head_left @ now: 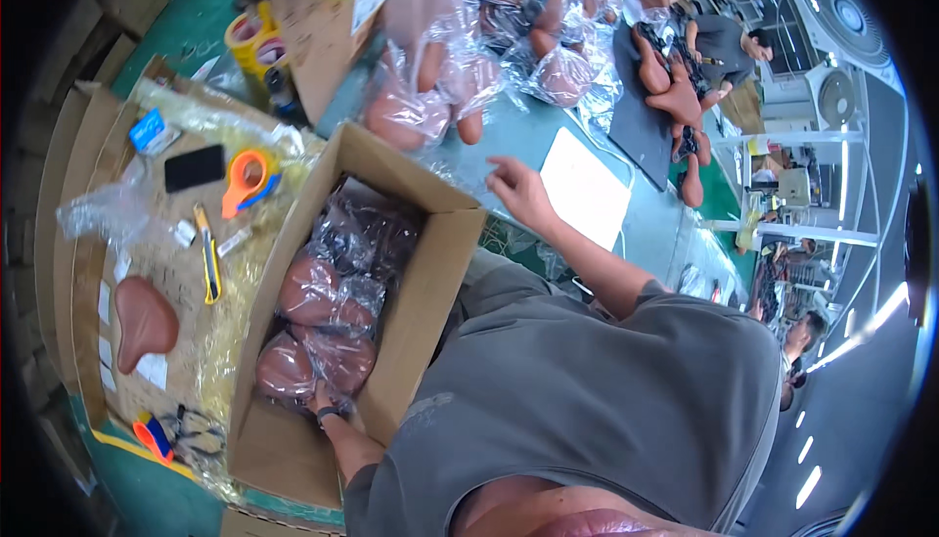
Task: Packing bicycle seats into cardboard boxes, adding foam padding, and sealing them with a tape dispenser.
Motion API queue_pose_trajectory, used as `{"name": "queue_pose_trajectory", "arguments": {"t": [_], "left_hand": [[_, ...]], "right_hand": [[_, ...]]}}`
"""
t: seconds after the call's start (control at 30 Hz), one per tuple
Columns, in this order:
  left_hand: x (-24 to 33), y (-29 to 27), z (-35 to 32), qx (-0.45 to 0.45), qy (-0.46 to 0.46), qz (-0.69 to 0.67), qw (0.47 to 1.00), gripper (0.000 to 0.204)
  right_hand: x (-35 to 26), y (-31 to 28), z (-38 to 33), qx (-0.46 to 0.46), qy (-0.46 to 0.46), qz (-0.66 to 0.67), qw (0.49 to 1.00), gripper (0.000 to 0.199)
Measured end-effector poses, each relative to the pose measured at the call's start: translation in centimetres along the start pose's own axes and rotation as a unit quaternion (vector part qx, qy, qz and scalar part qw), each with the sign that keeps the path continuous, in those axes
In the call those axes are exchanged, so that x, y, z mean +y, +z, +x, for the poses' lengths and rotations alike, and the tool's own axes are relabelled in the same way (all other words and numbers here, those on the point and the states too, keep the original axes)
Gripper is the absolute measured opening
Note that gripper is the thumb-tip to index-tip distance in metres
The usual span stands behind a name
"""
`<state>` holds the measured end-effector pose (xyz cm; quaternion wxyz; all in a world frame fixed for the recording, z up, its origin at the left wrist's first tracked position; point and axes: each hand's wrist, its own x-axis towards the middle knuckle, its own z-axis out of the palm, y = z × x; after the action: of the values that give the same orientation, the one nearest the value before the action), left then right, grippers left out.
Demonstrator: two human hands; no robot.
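Brown bicycle saddles in clear plastic bags (321, 292) lie in rows inside an open cardboard box (256, 317). My left hand (321, 400), with a dark band on its wrist, reaches into the box and grips the nearest bagged saddle (286, 369); its fingertips are partly hidden by plastic. Outside the box, my right hand (518, 190) hovers over the table edge beside a white sheet (585, 188). It holds nothing, with the index finger stretched out and the others loosely bent.
More bagged saddles (416, 77) are heaped on the blue-green table. Left of the box, a cardboard surface bears a tape dispenser (249, 180), yellow utility knife (207, 258), phone (194, 168) and unwrapped saddle (145, 322). Other people (724, 46) work farther off by bare saddles (675, 97).
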<state>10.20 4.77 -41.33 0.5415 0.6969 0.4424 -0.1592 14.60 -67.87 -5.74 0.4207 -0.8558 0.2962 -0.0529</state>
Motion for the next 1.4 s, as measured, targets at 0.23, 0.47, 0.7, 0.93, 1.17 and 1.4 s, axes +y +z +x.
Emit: {"name": "queue_pose_trajectory", "arguments": {"t": [0.23,0.47,0.7,0.93,1.17,1.4], "left_hand": [[9.9,5.5,-6.1,0.080,-0.025,0.267,0.960,0.082],[24.3,17.2,-21.8,0.232,0.205,0.398,0.864,0.060],[33.3,55.1,-49.4,-0.298,0.387,0.130,0.863,0.069],[22.5,68.5,-49.2,-0.090,0.342,0.511,0.783,0.108],[24.0,65.9,-49.8,-0.350,0.259,0.513,0.740,0.129],[28.4,41.3,-50.7,-0.551,0.216,0.015,0.806,0.143]], "right_hand": [[14.4,-0.3,19.9,0.096,0.010,0.038,0.995,0.092],[12.5,2.7,23.0,0.104,0.174,0.029,0.979,0.157],[19.6,-3.0,15.6,-0.049,-0.052,0.126,0.989,0.104],[25.1,-23.4,31.4,0.027,-0.112,-0.202,0.973,0.082],[27.2,-23.2,37.3,-0.049,-0.058,-0.409,0.909,0.096],[12.4,-18.6,23.6,-0.084,-0.154,-0.057,0.983,0.055]]}}
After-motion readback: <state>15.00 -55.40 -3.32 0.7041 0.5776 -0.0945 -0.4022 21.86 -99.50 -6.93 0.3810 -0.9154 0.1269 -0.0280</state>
